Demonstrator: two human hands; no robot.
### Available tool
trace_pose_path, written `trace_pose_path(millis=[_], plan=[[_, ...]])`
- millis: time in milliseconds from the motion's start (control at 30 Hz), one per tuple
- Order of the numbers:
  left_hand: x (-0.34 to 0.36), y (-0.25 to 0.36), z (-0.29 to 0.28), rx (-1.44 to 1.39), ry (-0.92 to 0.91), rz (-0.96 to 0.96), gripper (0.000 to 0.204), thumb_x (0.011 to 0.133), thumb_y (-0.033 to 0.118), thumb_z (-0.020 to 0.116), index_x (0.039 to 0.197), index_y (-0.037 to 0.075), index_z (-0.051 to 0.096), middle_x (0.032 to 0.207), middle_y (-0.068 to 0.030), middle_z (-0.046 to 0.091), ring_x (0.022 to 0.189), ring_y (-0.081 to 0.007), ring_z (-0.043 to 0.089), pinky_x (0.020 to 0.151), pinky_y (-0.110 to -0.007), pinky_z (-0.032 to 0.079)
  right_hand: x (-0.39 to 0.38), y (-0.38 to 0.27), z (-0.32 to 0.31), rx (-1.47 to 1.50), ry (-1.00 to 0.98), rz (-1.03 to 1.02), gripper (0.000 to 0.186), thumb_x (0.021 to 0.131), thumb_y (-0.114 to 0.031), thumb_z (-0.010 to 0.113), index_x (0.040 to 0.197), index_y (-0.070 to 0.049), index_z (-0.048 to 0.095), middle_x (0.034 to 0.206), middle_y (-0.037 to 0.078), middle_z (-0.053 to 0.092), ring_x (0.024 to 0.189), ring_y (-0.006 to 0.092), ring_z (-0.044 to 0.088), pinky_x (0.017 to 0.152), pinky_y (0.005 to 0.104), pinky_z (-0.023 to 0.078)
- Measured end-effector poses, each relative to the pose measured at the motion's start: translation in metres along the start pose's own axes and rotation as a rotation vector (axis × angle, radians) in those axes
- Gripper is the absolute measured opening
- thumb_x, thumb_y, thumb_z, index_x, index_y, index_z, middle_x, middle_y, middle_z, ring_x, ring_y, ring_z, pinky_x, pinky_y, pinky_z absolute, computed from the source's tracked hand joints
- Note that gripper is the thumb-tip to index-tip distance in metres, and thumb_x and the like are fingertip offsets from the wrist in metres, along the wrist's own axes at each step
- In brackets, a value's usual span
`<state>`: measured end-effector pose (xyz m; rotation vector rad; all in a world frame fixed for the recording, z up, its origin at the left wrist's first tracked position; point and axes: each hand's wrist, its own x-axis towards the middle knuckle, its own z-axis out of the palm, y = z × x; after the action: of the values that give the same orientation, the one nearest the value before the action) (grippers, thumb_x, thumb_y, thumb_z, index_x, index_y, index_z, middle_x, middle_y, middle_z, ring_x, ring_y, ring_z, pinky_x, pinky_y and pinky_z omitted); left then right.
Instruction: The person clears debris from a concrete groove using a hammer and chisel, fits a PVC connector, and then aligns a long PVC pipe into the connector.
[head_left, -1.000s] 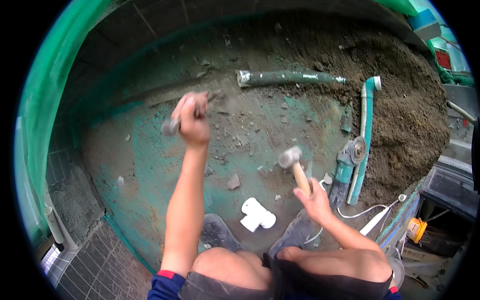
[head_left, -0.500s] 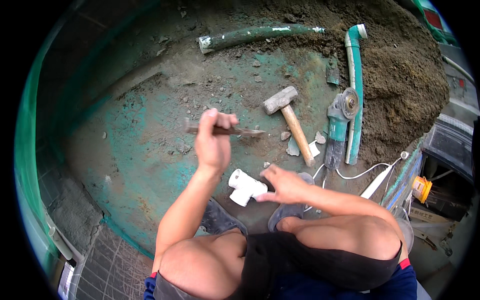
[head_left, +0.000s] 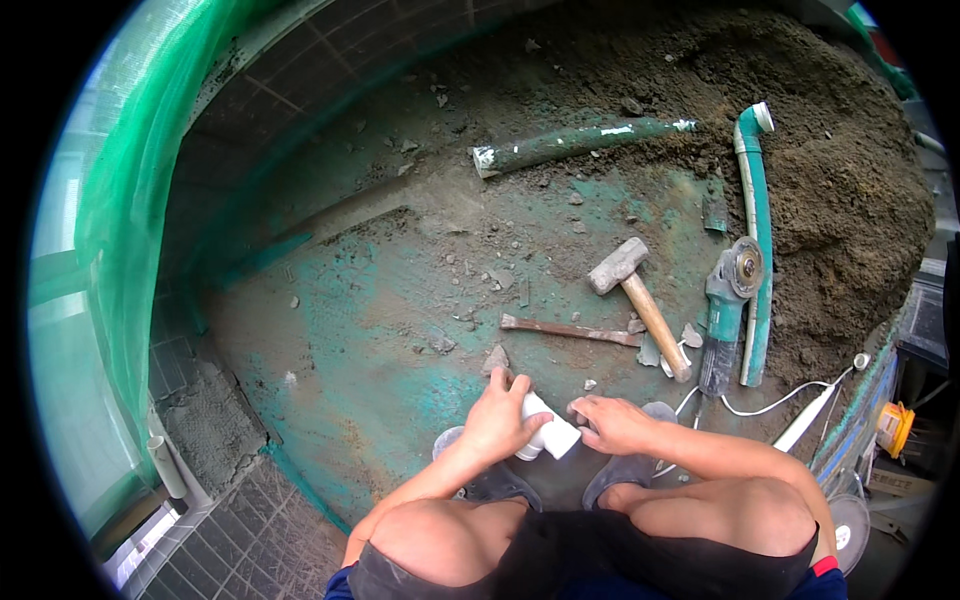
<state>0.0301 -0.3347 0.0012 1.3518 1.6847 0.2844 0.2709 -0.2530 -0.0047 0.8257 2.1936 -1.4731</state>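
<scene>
A dusty, green-stained floor (head_left: 370, 380) spreads before a crouching person, with a big mound of dark soil (head_left: 850, 230) banked along its right side. A teal elbow-ended pipe (head_left: 762, 210) lies at the mound's foot, pointing away from the person. Just left of it rests an angle grinder (head_left: 722, 325), then a wooden-handled hammer (head_left: 655, 327), its head away from the person. A rusty flat chisel (head_left: 570, 328) lies crosswise, beyond both hands.

The person's left hand (head_left: 498, 418) is closed around a white plastic pipe tee (head_left: 562, 438), held low between the shoes. The tee sits on that hand's right side, between both hands; its visible barrel slants from the left fingers down and rightward. The right hand (head_left: 622, 426), fingers curled narrow, hovers just beside the tee, seemingly apart; whether that grip holds anything, I cannot tell.
</scene>
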Motion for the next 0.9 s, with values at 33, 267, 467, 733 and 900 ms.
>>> trace_pose_path(millis=[33,267,467,733,900], plan=[[-0.002,-0.001,0.004,-0.046,-0.048,-0.060,0.053,0.085,0.033,0.081,0.121,0.003,0.056,0.097,-0.0207,0.064,0.094,-0.0444,0.067,0.082,-0.049,0.054,0.001,0.001,0.000,0.077,-0.013,0.015,0.042,0.088,-0.017,0.063,0.127,-0.004,0.055,0.108,0.019,0.068,0.099,0.0402,0.068,0.086,0.0494,0.056],[-0.013,-0.001,-0.035,-0.681,-0.174,-0.329,0.039,0.087,0.004,0.077,0.118,0.006,0.054,0.088,-0.0052,0.069,0.084,-0.0125,0.066,0.071,-0.030,0.052,0.003,0.004,-0.025,0.389,0.101,0.114,0.027,0.091,-0.015,0.062,0.113,0.001,0.064,0.098,0.014,0.073,0.092,0.0239,0.073,0.082,0.0366,0.057],[0.095,-0.043,-0.157,-0.646,0.679,-0.079,0.032,0.087,0.003,0.073,0.115,-0.002,0.057,0.083,-0.0068,0.071,0.075,-0.0115,0.064,0.068,-0.027,0.050,-0.004,0.005,-0.093,0.530,0.424,0.196,0.023,0.096,-0.013,0.065,0.112,0.003,0.064,0.094,0.008,0.069,0.086,0.0135,0.066,0.079,0.0299,0.054],[0.234,-0.078,-0.185,-0.469,0.982,-0.091,0.029,0.086,0.012,0.076,0.106,-0.004,0.063,0.087,-0.0124,0.073,0.078,-0.0172,0.067,0.074,-0.032,0.053,-0.026,0.007,-0.102,0.575,0.468,0.287,0.023,0.095,-0.011,0.063,0.112,0.004,0.064,0.095,0.008,0.069,0.086,0.0133,0.066,0.078,0.0302,0.055],[0.238,-0.087,-0.183,-0.601,0.947,-0.147,0.031,0.085,0.012,0.078,0.107,-0.004,0.063,0.092,-0.0131,0.073,0.082,-0.0173,0.067,0.076,-0.032,0.053,-0.037,0.020,-0.088,0.591,0.446,0.360,0.022,0.095,-0.011,0.063,0.111,0.004,0.063,0.093,0.007,0.069,0.083,0.0131,0.066,0.076,0.0297,0.055]])
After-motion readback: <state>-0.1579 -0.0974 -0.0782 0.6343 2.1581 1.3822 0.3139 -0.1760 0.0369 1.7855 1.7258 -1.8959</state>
